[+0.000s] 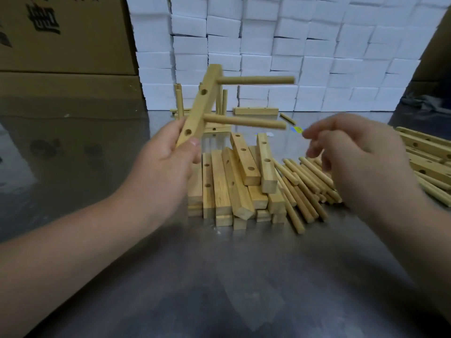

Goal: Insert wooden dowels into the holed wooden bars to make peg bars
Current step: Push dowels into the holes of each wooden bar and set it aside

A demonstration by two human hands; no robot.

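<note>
Gripping a tilted holed bar (200,104) in our left hand (168,162), two dowels (244,122) seated; right hand (358,162) hovers loose, empty, above loose dowels (302,186).

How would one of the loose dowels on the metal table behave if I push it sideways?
The loose dowels are round and lie on a smooth, shiny table, so a pushed one would probably roll. They look like stiff solid wood, unlikely to bend. Being slim, each is likely light, and its neighbours may shift too.
</note>
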